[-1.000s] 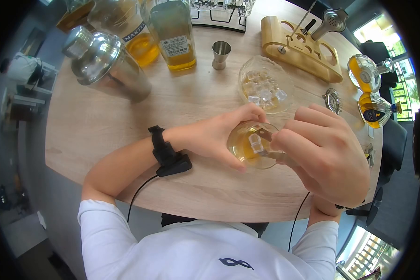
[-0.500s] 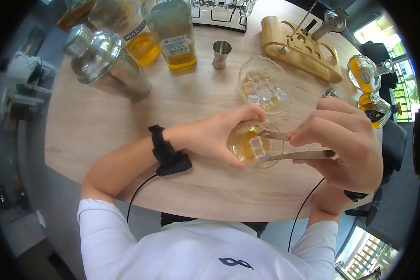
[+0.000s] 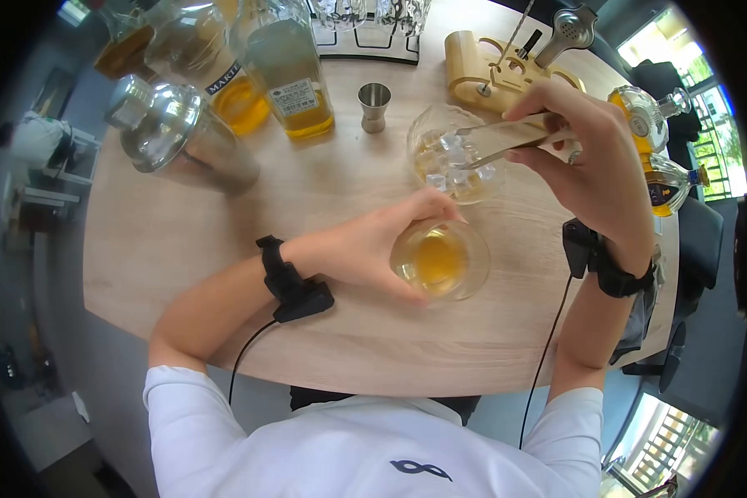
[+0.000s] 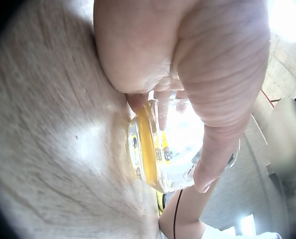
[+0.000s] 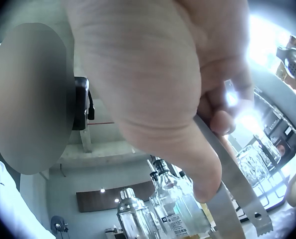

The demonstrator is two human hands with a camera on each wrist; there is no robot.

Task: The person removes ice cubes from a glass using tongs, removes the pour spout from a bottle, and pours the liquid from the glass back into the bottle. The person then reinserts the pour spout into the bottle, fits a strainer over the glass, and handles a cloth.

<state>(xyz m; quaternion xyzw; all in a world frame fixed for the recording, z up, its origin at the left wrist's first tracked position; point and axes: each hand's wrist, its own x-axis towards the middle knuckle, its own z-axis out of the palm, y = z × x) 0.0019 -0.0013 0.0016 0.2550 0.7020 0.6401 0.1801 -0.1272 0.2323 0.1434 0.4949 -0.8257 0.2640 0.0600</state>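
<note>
Pale wood-grain table [image 3: 166,274] across most of head view, dim room on left, bright windows on right. Along far side: steel shaker [image 3: 174,133], tall labelled bottle [image 3: 286,58], jigger [image 3: 374,106], wooden tool stand [image 3: 469,70].

With left hand [image 3: 369,241], grips drinking glass [image 3: 476,267] mid-table; thumb along near wall, fingers curled round far wall, amber liquid [image 3: 438,259] low inside. With right hand [image 3: 593,158], pinches metal tongs [image 3: 506,133] between thumb and fingers, blades spread apart, reaching over clear bowl [image 3: 427,123] of ice cubes [image 3: 459,177]. Bowl just beyond drinking glass, nearer far side of table.

Versus half a second ago: right hand and tongs away from drinking glass, now over bowl. Left hand same grip, drinking glass about same spot. Ice plain in amber liquid then, hard to make out now. Head view shifted slightly.

Unclear: drinking glass and bowl contents blurred in head view; cannot tell if tongs touch ice cubes. Tool stand partly behind right hand. Tall labelled bottle cut off at top edge. In left wrist view, some fingers seen only through glare and glass wall. In right wrist view, one toothed tip in sight, other blade cut off at bottom edge
</note>
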